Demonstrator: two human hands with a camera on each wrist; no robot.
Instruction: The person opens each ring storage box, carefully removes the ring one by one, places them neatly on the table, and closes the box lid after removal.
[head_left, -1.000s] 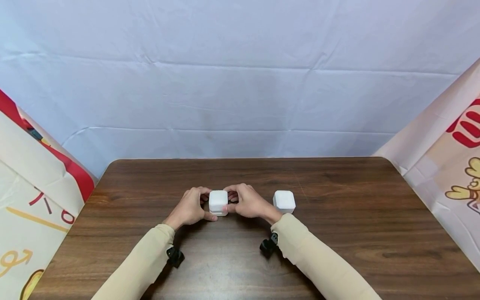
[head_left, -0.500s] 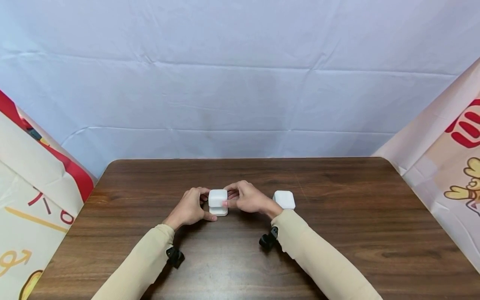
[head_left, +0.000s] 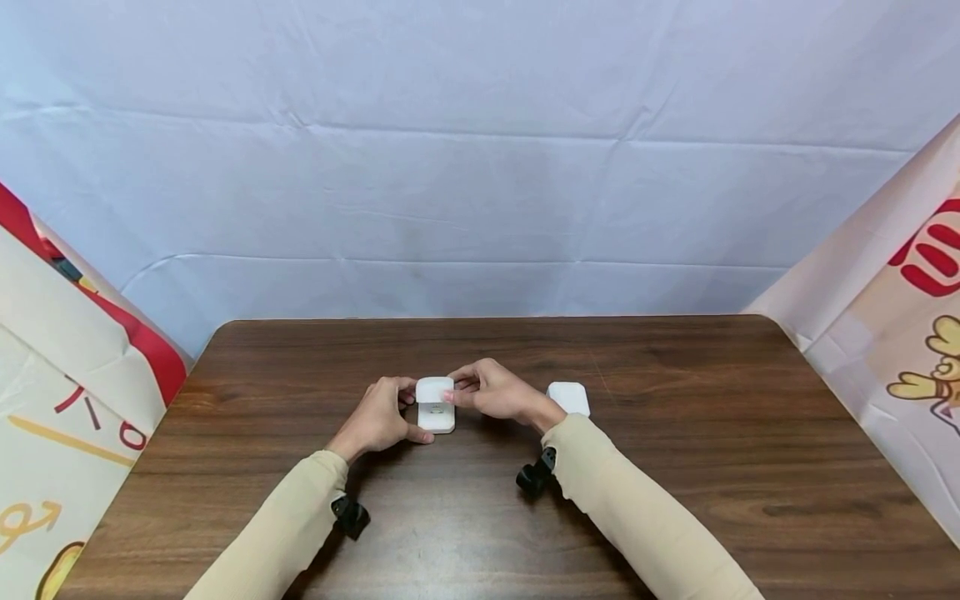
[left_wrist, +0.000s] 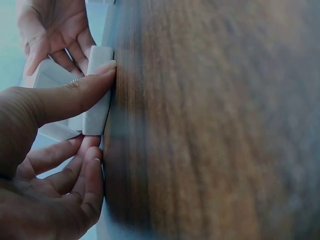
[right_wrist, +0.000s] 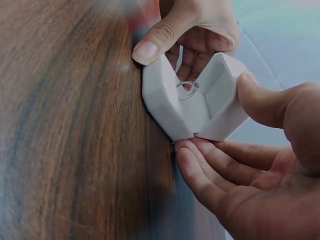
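Note:
A white ring box (head_left: pixel 437 423) sits on the wooden table with its lid (head_left: pixel 432 389) raised partway. In the right wrist view, a silver ring (right_wrist: pixel 188 92) with small stones stands in the box's white lining. My left hand (head_left: pixel 379 418) grips the base from the left, thumb (left_wrist: pixel 75 97) across its front side and fingers toward the back. From the right, my right hand (head_left: pixel 501 393) holds the lid, its thumb (right_wrist: pixel 265 102) on the lid's outer face. Its other fingers reach to the hinge side.
A second white box (head_left: pixel 570 398), its lid down, stands to the right, partly behind my right wrist. The brown table (head_left: pixel 675 467) ends at a pale cloth backdrop (head_left: pixel 465 183). Printed cloths hang at both sides.
The ring box's lid has swung up and back from nearly closed, so the ring inside now shows. My right hand has risen slightly with the lid; my left hand has stayed at the base.

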